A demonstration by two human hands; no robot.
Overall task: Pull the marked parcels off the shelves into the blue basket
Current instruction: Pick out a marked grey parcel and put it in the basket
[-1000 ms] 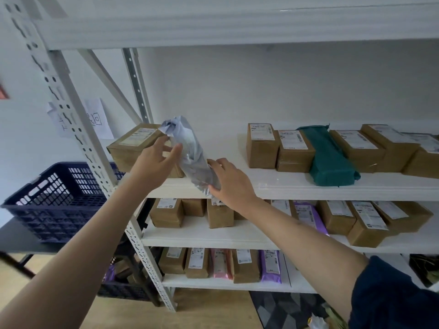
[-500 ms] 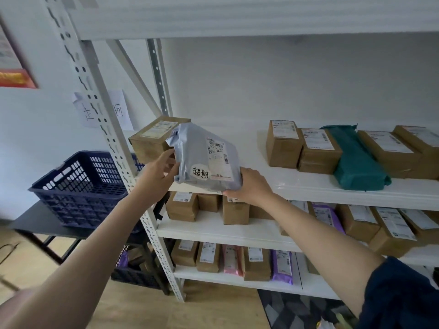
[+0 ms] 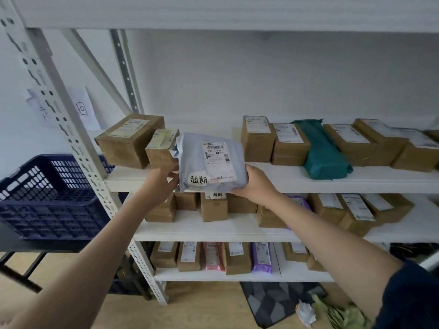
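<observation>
both hands, left hand (image 3: 159,184) and right hand (image 3: 255,185), have fingers clamped on the soft grey marked plastic mailer (image 3: 211,162) above the shelf edge; next, carry it left into the dark blue slotted basket (image 3: 47,198).

1. I see my left hand (image 3: 164,184) and right hand (image 3: 256,185) holding a grey bag (image 3: 210,162) by its two sides, in front of the top shelf (image 3: 356,180).
2. The bag has a white label and a small sticker (image 3: 198,179) with hand-written signs on it.
3. Just behind the bag sit two brown boxes (image 3: 129,141).
4. More boxes and a green bag (image 3: 323,150) lie to the right on that shelf.
5. The blue basket (image 3: 47,198) stands to the left, past the white post (image 3: 71,143), on a dark table.
6. Two lower shelves hold brown boxes, a pink bag (image 3: 212,256) and a purple bag (image 3: 261,257).
</observation>
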